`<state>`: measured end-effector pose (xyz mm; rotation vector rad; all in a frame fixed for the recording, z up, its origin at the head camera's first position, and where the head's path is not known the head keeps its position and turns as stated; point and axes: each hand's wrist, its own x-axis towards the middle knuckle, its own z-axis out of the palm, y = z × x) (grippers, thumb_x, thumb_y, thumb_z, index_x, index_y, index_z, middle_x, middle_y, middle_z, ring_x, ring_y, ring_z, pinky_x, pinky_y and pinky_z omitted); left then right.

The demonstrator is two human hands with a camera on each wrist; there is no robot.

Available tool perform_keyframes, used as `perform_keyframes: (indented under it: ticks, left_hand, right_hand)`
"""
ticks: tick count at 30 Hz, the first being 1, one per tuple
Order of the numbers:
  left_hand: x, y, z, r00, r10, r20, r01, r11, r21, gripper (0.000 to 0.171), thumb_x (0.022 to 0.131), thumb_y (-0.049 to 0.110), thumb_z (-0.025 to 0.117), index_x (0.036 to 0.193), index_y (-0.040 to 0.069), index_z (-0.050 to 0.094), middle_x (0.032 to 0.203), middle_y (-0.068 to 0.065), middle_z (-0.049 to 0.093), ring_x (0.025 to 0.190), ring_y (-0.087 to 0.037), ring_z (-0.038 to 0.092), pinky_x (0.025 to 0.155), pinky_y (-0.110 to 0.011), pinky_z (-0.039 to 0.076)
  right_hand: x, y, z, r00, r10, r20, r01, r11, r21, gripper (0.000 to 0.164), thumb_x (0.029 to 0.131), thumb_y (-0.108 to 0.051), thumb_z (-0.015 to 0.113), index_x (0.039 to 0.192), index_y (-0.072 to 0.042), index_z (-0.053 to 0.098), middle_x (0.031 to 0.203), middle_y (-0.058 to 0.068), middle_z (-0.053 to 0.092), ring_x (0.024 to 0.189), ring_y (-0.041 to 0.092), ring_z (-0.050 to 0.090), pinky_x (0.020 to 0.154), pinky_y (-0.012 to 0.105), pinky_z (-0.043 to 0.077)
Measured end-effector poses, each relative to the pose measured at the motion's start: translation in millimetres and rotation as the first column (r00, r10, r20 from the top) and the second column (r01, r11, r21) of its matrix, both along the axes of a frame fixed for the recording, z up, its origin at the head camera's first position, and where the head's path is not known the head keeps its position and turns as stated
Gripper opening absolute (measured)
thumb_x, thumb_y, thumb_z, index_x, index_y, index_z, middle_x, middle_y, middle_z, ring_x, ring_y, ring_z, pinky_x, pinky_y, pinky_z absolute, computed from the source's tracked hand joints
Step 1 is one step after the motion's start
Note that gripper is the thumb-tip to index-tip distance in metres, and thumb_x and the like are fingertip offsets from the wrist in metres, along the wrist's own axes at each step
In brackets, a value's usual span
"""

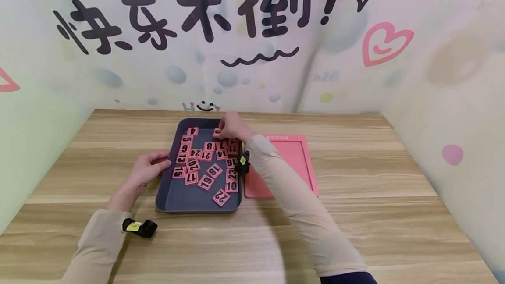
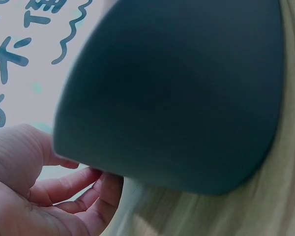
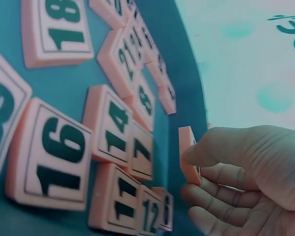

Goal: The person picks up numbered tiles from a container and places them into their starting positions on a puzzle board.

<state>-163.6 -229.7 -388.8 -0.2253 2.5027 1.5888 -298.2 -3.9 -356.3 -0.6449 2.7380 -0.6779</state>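
The left hand (image 1: 147,170) holds the dark tray (image 1: 185,200) by its left rim; the right hand (image 1: 233,125), fingers curled, pinches one pink tile (image 3: 183,142) at the tray's far end, near other numbered tiles (image 1: 221,197).

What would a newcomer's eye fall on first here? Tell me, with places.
Probably the big black Chinese lettering across the pale printed wall behind the wood-grain table. Then the dark blue-grey rectangular tray, strewn with small pink square numbered tiles, left of a flat pink board. Last, the person's right hand, pinching one tile near the tray's far end.
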Motion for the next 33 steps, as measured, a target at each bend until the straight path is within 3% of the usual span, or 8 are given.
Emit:
perform_keyframes:
  ticks: [7,19,26,33]
  left_hand:
    - [0.0,1,1.5,1.000,0.002,0.016,-0.001,1.000,-0.005,0.044,0.095,0.008,0.050,0.133,-0.013,0.042,0.125,-0.030,0.050,0.082,-0.002,0.051,0.069,-0.017,0.046]
    - [-0.9,-1,-0.5,1.000,0.001,0.023,-0.001,1.000,-0.020,0.044,0.095,0.009,0.050,0.133,-0.012,0.042,0.126,-0.030,0.049,0.083,-0.001,0.051,0.069,-0.016,0.046]
    - [-1.5,-1,-2.3,1.000,-0.004,0.016,0.005,1.000,-0.009,0.045,0.095,0.008,0.050,0.133,-0.013,0.041,0.127,-0.031,0.049,0.082,0.000,0.051,0.069,-0.016,0.046]
    - [-1.6,0,-1.1,1.000,-0.004,0.027,0.005,1.000,-0.013,0.045,0.096,0.009,0.050,0.134,-0.012,0.040,0.128,-0.031,0.048,0.085,-0.002,0.051,0.070,-0.015,0.046]
  right_hand:
    - [10.0,20,14.5,0.999,0.034,-0.037,-0.036,0.998,-0.042,0.024,0.081,-0.013,0.072,0.101,-0.001,0.068,0.098,0.009,0.065,0.078,0.016,0.054,0.068,0.027,0.048]
    - [34.0,65,21.5,0.996,0.061,-0.060,-0.066,0.994,-0.091,0.027,0.079,-0.007,0.072,0.104,0.000,0.067,0.090,0.010,0.064,0.073,0.018,0.054,0.060,0.025,0.047]
    - [45.6,100,15.8,0.991,0.080,-0.105,-0.090,0.992,-0.091,0.029,0.074,-0.003,0.073,0.102,0.002,0.068,0.088,0.009,0.064,0.075,0.019,0.054,0.068,0.028,0.047]
    - [54.8,130,2.9,0.994,0.093,-0.064,-0.099,0.991,-0.091,0.028,0.076,0.000,0.071,0.103,0.006,0.067,0.089,0.011,0.065,0.076,0.019,0.055,0.070,0.030,0.049]
